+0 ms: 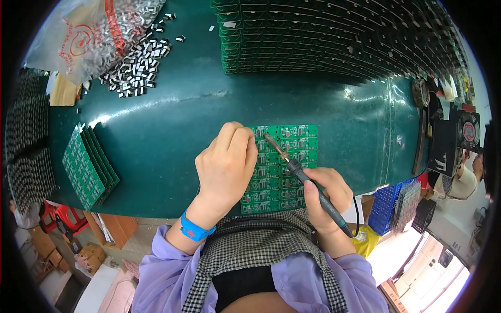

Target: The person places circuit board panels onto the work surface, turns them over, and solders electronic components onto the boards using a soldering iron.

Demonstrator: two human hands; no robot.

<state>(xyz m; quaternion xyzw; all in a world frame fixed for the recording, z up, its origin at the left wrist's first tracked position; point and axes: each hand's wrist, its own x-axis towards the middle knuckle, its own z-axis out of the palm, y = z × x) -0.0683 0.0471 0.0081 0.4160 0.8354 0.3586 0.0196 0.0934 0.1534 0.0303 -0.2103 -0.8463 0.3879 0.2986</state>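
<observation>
A green circuit board panel (298,156), split into rows of small boards, lies flat on the dark green table in front of me. My right hand (330,195) is closed round the handle of a soldering iron (297,169). The iron's tip reaches the upper left part of the panel. At that same corner my left hand (225,159) is closed, its fingertips pinched together at the board's left edge. Whatever the pinch holds, if anything, is too small or hidden to make out. A blue wrist strap (194,229) circles my left wrist.
Small metal-cased parts (138,70) spill from a clear plastic bag (88,39) at the far left. Several panels (86,169) stand stacked at the left. Tall rows of green boards (334,39) fill the back. A fan (468,129) and a blue crate (387,208) are at the right.
</observation>
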